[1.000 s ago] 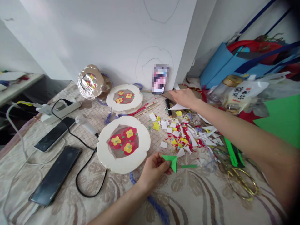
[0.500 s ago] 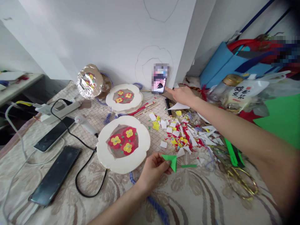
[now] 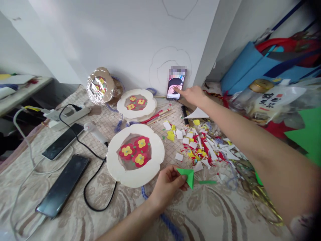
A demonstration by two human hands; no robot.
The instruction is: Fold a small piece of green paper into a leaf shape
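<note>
My left hand (image 3: 173,182) is closed in a pinch on a small folded piece of green paper (image 3: 187,176), just above the patterned tablecloth. My right hand (image 3: 194,95) reaches forward with its index finger stretched out at the screen of a smartphone (image 3: 176,85). The other fingers are partly hidden, and nothing shows in that hand. The phone leans upright against the white panel and shows hands on its screen. A thin green paper strip (image 3: 207,182) lies right of the left hand. Close by on the left is a white scalloped frame (image 3: 112,167) with red and yellow flowers.
Paper scraps (image 3: 200,142) lie under my right forearm. A second flower frame (image 3: 121,105) and a foil-wrapped one (image 3: 91,93) stand farther back. Two dark phones (image 3: 64,187) and a power strip (image 3: 71,117) with cables occupy the left. A jar (image 3: 258,95) and blue bag (image 3: 239,68) are right.
My right index finger has moved from the lower right edge of the phone onto its screen, and the displayed picture differs. The left hand still holds the green paper. The view has shifted slightly.
</note>
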